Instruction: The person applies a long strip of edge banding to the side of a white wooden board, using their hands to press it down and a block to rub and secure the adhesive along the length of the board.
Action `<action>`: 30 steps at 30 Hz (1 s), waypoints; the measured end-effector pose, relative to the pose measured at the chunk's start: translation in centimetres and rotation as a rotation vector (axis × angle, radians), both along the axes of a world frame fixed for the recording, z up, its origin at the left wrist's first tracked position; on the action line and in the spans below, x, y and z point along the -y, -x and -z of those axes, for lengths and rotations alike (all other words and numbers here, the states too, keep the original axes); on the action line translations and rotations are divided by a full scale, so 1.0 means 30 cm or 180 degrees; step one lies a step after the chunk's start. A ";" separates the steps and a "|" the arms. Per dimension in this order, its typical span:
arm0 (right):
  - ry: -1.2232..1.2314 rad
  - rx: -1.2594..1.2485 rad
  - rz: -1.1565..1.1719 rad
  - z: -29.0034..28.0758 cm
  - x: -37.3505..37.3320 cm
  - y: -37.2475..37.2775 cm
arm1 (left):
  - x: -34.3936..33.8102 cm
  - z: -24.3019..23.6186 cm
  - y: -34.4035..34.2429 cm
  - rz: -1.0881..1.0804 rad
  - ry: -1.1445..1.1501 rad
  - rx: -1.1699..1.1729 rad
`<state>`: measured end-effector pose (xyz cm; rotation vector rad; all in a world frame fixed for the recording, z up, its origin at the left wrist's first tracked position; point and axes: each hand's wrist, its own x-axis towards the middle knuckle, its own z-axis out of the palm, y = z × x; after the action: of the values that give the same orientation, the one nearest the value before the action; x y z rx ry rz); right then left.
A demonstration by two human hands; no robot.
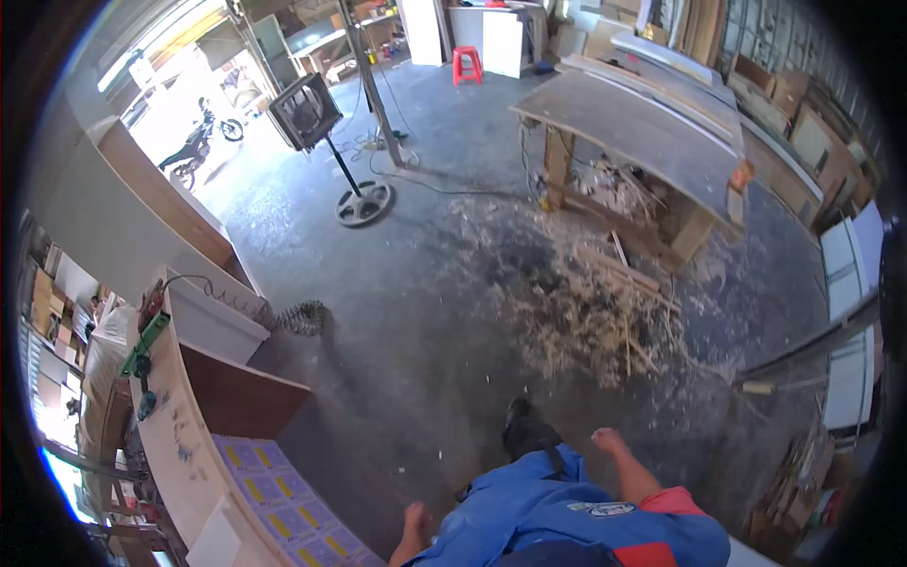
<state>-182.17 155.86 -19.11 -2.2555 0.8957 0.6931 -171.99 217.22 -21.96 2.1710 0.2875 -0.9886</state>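
My left hand (417,519) hangs low beside my body with its fingers curled in, and I see nothing in it. The nearest thing to it is a row of purple and yellow boxes (291,506) along the edge of the long wooden workbench (175,425). Out to the right, my right hand (609,440) is held loosely closed above the floor, touching nothing. A black shoe (517,408) of mine shows ahead on the grey floor.
A wooden table (642,104) stands ahead right, with wood shavings (595,326) and offcuts before it. A fan on a round base (365,204) stands ahead left. A coiled hose (302,318) hangs by the left bench, near a green tool (145,345). A red stool (467,64) is farther off.
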 end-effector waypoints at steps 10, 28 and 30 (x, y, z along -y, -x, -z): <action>-0.1052 0.1268 -0.0890 -0.439 0.027 -1.673 | 0.342 -0.152 -0.688 0.0240 0.0014 0.0241; -0.0400 0.0748 0.0214 0.014 0.621 -2.097 | 0.832 -0.068 -3.443 0.1040 0.0341 0.1434; -0.0671 0.0019 0.0733 0.112 0.699 -2.323 | 0.973 -0.062 -3.763 -0.0284 0.1138 0.0922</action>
<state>-112.47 134.89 -22.48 -1.9322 1.0102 0.6430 -59.09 188.01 -20.11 1.9206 0.0619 -0.6106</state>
